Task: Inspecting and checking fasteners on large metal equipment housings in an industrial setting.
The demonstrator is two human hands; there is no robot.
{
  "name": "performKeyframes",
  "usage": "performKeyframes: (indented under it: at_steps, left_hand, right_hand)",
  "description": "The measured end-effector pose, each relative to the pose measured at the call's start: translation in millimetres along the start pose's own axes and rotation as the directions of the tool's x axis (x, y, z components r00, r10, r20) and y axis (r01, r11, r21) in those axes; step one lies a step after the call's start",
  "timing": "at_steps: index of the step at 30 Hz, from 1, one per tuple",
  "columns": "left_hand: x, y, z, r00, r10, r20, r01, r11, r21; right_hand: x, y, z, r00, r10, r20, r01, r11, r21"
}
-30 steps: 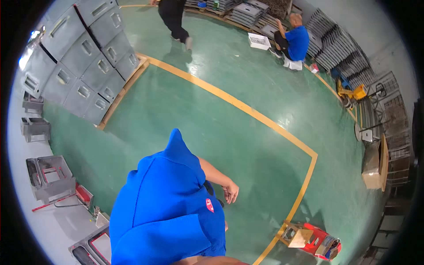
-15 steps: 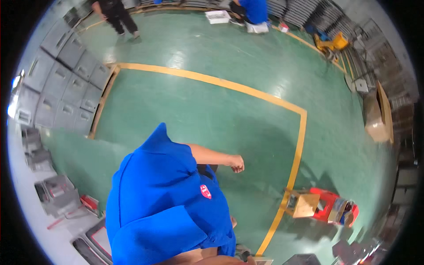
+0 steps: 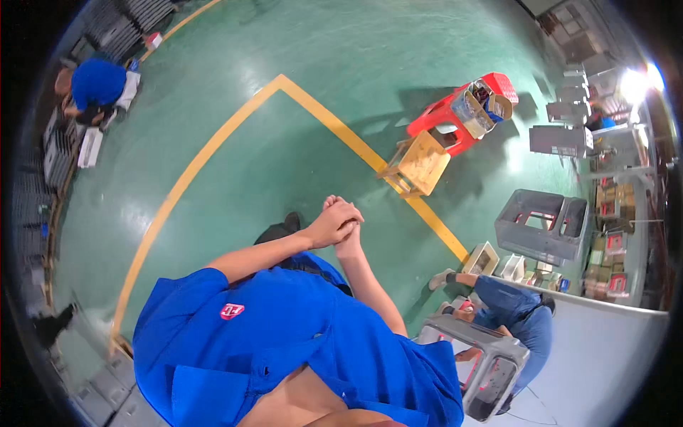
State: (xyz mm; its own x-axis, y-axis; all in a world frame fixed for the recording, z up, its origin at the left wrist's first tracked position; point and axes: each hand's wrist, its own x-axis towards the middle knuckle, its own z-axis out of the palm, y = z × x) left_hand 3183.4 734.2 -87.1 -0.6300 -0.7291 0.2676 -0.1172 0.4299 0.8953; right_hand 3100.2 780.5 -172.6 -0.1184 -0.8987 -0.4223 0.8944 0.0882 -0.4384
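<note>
My left hand point(image 3: 331, 226) and my right hand point(image 3: 349, 244) are brought together in front of my blue shirt, above the green floor. The left hand's fingers are closed over the right hand, and they hide most of its fingers. Whether anything small lies between the palms, I cannot tell. Nearest beyond the hands stands a small wooden stool point(image 3: 427, 162) beside the yellow floor line point(image 3: 348, 132). Against it is a red plastic stool point(image 3: 462, 142), topped by bins point(image 3: 471, 114) of small items I cannot make out.
At right, a person in blue point(image 3: 526, 320) sits beside a grey plastic frame point(image 3: 512, 349) and a white tabletop point(image 3: 605, 341). Another grey frame point(image 3: 541, 235) stands farther off, near small bins point(image 3: 482, 257). A crouching person point(image 3: 99, 84) is at far left, near a white box point(image 3: 90, 147).
The view has swung to the right, bringing the stools and the seated person nearer the middle. My hands, apart before, are now together in front of me.
</note>
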Motion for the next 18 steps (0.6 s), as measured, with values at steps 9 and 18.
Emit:
performKeyframes:
  at_steps: [9,18]
  left_hand:
    - [156,-52,-22,0.987,-0.055,0.152,0.053,0.998,0.016]
    - [182,-247,-23,0.773,-0.617,0.151,0.539,0.763,0.358]
  right_hand:
    - [139,-113,-37,0.906,0.025,-0.423,0.071,0.975,0.21]
    - [294,-356,-156,0.897,-0.104,-0.43,0.231,0.939,0.255]
